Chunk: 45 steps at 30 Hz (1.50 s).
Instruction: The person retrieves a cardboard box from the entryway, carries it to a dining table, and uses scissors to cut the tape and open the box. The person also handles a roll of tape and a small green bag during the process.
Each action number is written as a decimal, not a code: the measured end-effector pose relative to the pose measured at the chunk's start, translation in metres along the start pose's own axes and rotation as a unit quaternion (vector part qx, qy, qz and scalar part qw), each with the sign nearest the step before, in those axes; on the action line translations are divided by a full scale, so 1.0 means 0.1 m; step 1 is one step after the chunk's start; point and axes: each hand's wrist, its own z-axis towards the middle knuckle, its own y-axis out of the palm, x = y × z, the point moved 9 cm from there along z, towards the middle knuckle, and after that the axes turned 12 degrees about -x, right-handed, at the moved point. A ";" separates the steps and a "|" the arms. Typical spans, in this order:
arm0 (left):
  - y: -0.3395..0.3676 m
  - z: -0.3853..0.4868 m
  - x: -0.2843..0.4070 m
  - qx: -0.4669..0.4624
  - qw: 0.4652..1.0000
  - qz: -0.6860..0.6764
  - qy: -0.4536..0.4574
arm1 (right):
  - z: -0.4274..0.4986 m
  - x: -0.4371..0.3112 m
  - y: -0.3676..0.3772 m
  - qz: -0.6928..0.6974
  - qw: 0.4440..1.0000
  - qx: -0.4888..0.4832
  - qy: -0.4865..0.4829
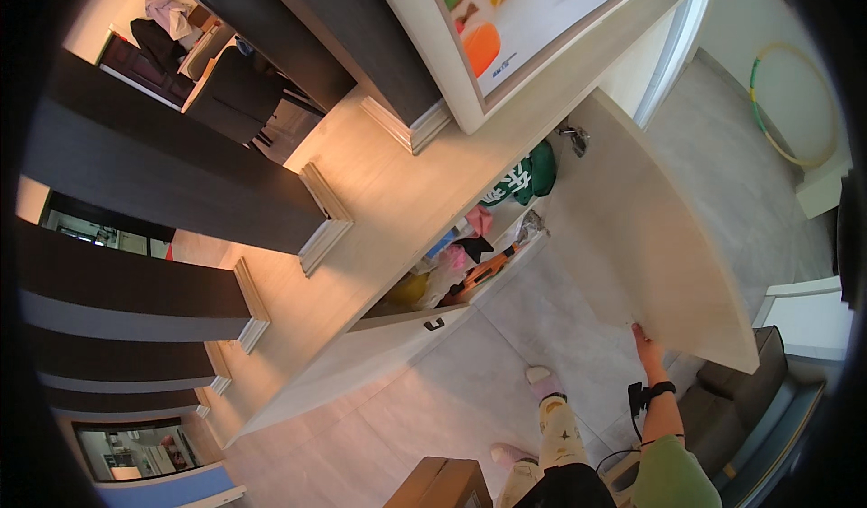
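My right hand [648,353] grips the lower edge of a light wood cabinet door [630,230], its thumb on the inner face and the fingers hidden behind. The door stands swung out on a metal hinge [577,141]. Inside the low cabinet, a green bag [538,173] with white writing lies at the far end. Nearer are a pink cloth [479,220], plastic bags [443,278] and an orange-and-black object [484,272], perhaps a tool or toy. My left hand is out of view. A cardboard box [440,484] is at the bottom, beside my legs; what supports it is hidden.
Dark upright slats [183,176] and a framed picture [528,40] stand on the cabinet's wooden top [379,189]. A closed door with a black handle [433,324] adjoins the opening. A dark sofa [711,406] sits at right; a hula hoop [757,112] leans on the wall.
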 end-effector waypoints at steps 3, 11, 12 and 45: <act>0.02 0.04 0.12 -0.006 1.000 0.014 -0.006 | 0.11 0.32 -0.03 0.122 0.988 0.032 0.091; -0.04 -0.17 0.23 0.034 0.998 0.021 -0.038 | 0.11 -2.03 1.12 0.530 0.836 -0.138 0.023; -0.05 -0.20 0.22 0.038 0.998 0.017 -0.044 | 0.11 -2.82 1.36 0.544 0.801 -0.228 -0.099; 0.08 -1.01 -0.25 0.163 0.969 -0.087 -0.161 | -0.10 -5.84 2.51 -0.072 0.799 -0.262 -0.537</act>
